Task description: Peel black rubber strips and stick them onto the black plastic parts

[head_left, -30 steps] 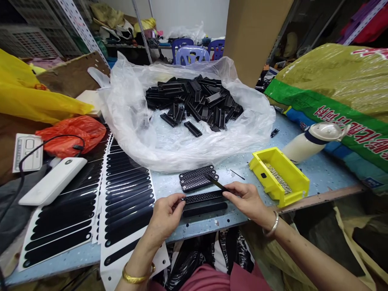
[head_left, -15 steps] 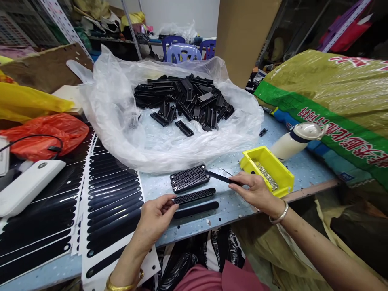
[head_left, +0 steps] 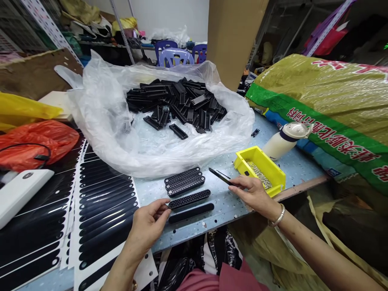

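Left hand [head_left: 149,220]: fingers narrow at the latticed bar [head_left: 189,199]; grip unclear from here. Right hand [head_left: 253,195] pinches a black strip [head_left: 220,176]. Bar looks light, stiff; hold by ends.

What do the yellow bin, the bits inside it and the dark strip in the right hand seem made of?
Bin: probably moulded plastic, evenly coloured with a slight sheen. Bits: likely metal, given their silvery glint. Strip: black, thin, straight; plastic or coated metal, I can't tell.
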A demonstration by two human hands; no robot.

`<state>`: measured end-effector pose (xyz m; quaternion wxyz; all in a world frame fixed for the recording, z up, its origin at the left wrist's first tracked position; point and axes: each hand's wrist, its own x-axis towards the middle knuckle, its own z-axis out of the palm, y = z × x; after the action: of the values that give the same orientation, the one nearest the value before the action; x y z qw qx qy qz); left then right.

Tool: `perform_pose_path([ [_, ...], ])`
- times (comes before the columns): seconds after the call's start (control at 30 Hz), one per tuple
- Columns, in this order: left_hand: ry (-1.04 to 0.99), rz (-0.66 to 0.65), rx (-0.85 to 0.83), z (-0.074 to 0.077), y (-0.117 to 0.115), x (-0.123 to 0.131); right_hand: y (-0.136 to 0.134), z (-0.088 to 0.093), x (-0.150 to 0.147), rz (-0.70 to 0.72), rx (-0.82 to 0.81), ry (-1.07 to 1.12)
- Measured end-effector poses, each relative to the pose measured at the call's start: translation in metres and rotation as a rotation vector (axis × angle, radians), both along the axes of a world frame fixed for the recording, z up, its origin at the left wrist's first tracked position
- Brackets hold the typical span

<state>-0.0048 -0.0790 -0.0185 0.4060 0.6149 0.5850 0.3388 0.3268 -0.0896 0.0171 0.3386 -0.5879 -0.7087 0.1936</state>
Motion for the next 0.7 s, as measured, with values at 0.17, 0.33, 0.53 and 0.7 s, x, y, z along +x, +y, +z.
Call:
perform_pose_path([
  [0.17,0.004,0.009,0.018,0.001,0.000,0.001,-0.005,-0.003,0.006,-0.027,0.016,0.009],
  [0.33,-0.004,0.030,0.035,0.004,-0.001,0.002,-0.009,-0.003,0.005,-0.049,0.018,0.030],
  [0.53,0.001,0.023,0.004,0.004,0.000,0.004,-0.012,-0.008,0.002,-0.032,0.010,0.035],
  [0.7,0.056,0.020,0.002,0.005,0.000,0.004,-0.016,-0.012,-0.001,-0.022,-0.014,0.072],
])
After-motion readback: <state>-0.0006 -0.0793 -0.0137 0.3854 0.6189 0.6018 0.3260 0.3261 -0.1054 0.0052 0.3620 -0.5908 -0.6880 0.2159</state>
